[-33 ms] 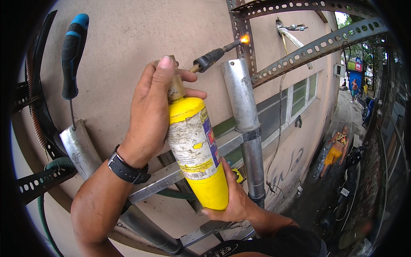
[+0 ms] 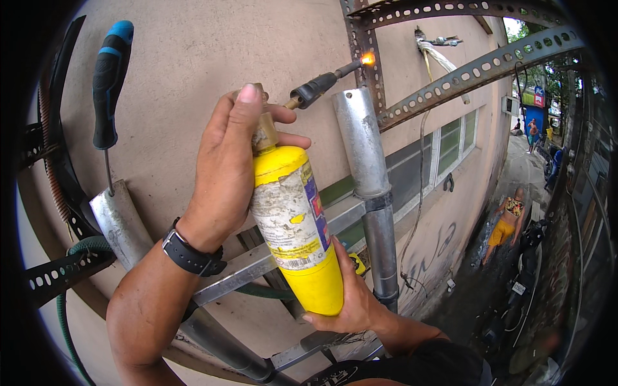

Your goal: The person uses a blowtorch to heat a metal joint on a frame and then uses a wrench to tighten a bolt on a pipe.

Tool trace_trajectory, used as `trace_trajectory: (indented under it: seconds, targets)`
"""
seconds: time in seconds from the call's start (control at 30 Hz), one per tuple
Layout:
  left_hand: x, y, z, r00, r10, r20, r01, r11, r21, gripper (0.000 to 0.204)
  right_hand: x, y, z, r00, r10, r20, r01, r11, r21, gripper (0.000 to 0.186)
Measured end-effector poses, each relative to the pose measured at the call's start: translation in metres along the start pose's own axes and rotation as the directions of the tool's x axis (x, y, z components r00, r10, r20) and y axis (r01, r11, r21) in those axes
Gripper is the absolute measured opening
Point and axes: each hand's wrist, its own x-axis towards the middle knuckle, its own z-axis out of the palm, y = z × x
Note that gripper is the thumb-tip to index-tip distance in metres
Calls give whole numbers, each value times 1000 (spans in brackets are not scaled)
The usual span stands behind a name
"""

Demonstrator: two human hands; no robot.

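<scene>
A gas torch with a yellow cylinder (image 2: pixel 299 270) is tilted in front of me, its label scuffed and peeling. My left hand (image 2: pixel 226 161) wraps the brass valve at the top, thumb at the knob and fingertips showing past the far side. Around the lower end of the cylinder my right hand (image 2: pixel 353 299) is closed, its palm partly hidden. The black burner grip (image 2: pixel 313 89) points up and right, and an orange flame (image 2: pixel 368 58) glows at the nozzle tip, close to a rusty slotted upright.
Metal ladder rails (image 2: pixel 376 161) rise on the right, with a left rail (image 2: pixel 119 215) holding a blue-black screwdriver (image 2: pixel 109 90). Slotted angle bars (image 2: pixel 479 77) cross overhead. Insulated wires (image 2: pixel 438 56) leave the wall. Far below, a person (image 2: pixel 502 225) stands in the alley beside motorcycles.
</scene>
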Motion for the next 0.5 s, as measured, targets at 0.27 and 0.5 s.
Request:
trace_trajectory:
  seconds: [0.27,0.5]
  targets:
    - [1,0,-1,1000,-1,-9,1,1000,28,62,1,1,-1,1000,8,4,-8,999,51,130]
    - [1,0,-1,1000,-13,-27,14,999,44,64,2,2,0,1000,-1,17,0,999,35,127]
